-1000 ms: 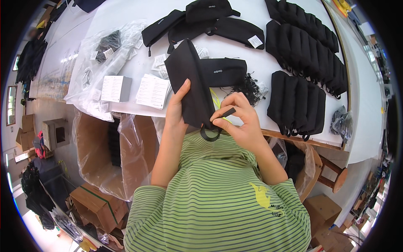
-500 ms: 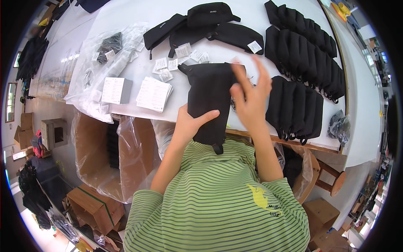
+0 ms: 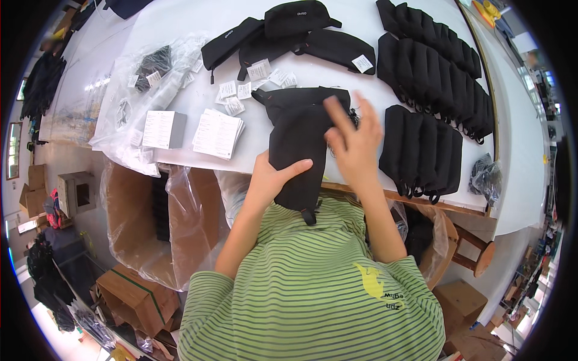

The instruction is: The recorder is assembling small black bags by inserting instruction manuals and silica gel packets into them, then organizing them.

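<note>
My left hand (image 3: 268, 177) grips the near part of a black fabric pouch (image 3: 298, 141), its thumb lying across the top. A small loop hangs from the pouch's near end, over the table's front edge. Under its far end lies more black fabric (image 3: 280, 95), perhaps another pouch. Just right of the pouch hovers my right hand (image 3: 359, 150), fingers apart and partly blurred, with nothing visible in it. Loose white labels (image 3: 244, 90) are scattered beyond the pouch. Left of it stand a fanned stack of white printed cards (image 3: 217, 135) and a taller white stack (image 3: 161, 129).
Several black pouches (image 3: 295, 18) are heaped at the back, one bearing a white label. Rows of black pouches (image 3: 430, 66) fill the right side. Clear plastic (image 3: 171, 75) covers the table's left. Below are a plastic-lined carton (image 3: 138, 216) and a wooden stool (image 3: 483, 260).
My right hand has come slightly down and toward me, its fingers shifting beside the pouch. The pouch's near end has swung a little left; my left hand keeps its grip.
</note>
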Motion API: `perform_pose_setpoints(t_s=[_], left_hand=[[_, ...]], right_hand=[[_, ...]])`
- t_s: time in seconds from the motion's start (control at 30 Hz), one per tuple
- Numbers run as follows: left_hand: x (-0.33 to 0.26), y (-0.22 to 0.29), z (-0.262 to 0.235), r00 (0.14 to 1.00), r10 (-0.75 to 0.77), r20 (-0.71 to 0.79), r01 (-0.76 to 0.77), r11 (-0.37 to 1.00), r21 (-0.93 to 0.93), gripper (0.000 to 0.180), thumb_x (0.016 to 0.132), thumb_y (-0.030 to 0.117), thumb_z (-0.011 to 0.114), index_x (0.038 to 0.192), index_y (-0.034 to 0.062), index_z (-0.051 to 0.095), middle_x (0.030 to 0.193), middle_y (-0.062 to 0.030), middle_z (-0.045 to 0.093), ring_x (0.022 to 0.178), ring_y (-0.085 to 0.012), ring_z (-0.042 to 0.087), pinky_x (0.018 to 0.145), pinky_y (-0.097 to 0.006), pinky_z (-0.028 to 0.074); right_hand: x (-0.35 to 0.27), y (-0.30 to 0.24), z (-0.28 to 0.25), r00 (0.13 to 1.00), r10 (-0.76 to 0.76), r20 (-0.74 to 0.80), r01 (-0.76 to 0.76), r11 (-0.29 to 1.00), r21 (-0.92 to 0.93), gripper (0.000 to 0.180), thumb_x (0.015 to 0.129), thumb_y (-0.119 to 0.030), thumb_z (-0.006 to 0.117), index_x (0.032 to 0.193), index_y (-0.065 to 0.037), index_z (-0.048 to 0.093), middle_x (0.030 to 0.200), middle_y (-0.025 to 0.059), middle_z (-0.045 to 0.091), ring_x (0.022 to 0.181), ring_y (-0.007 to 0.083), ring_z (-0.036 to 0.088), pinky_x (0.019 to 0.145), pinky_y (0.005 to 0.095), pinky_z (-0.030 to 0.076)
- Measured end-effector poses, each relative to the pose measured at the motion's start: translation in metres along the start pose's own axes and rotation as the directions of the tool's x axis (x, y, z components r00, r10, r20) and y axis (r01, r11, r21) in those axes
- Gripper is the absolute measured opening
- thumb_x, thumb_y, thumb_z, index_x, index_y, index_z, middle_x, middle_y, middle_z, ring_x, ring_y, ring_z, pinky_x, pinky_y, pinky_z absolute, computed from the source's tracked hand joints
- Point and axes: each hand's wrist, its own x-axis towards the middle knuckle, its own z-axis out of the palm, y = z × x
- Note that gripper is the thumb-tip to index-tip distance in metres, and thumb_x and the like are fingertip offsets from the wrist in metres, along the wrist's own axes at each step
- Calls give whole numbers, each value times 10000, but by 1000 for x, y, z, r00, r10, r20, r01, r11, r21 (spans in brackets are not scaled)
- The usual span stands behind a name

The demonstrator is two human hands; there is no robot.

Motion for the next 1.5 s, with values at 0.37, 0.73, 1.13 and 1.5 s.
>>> perform_pose_setpoints(t_s=[0.37, 0.73, 1.13, 1.5], left_hand=[[-7, -3, 5, 999, 26, 44, -31, 993, 114, 444, 755, 207, 785, 1055, -69, 609, 936, -107, 677, 835, -137, 632, 753, -274, 512], [-10, -10, 8, 997, 10, 74, 13, 957, -291, 566, 939, 254, 589, 1365, -17, 332, 1246, -89, 495, 936, -108, 563, 735, -222, 457], [11, 8, -18, 947, 314, 70, -310, 949, -59, 285, 858, 116, 685, 1108, 18, 589, 1116, -72, 562, 938, -100, 576, 809, -247, 470], [15, -5, -19, 985, 107, -138, -104, 994, 25, 193, 828, 154, 725, 924, 43, 599, 807, 4, 589, 601, -18, 524, 449, -152, 387]], right_hand=[[-10, 16, 0, 953, 212, -215, -110, 907, 405, 415, 835, -170, 652, 1235, -104, 566, 1284, 148, 460, 1182, 314, 446, 1014, 402, 333], [-43, -34, -17, 894, 63, 444, -353, 707, 612, 868, 757, -278, 764, 1451, -64, 289, 1383, 185, 379, 1273, 324, 413, 1050, 364, 335], [-45, -2, -30, 592, -155, 791, -724, 327, 607, 781, 789, -203, 739, 1444, -72, 334, 1378, 133, 439, 1186, 181, 478, 1005, 302, 370], [-56, 9, -21, 689, 107, 717, -688, 407, 601, 483, 873, -279, 668, 1301, -105, 529, 1054, 100, 626, 922, 150, 604, 810, 278, 471]])
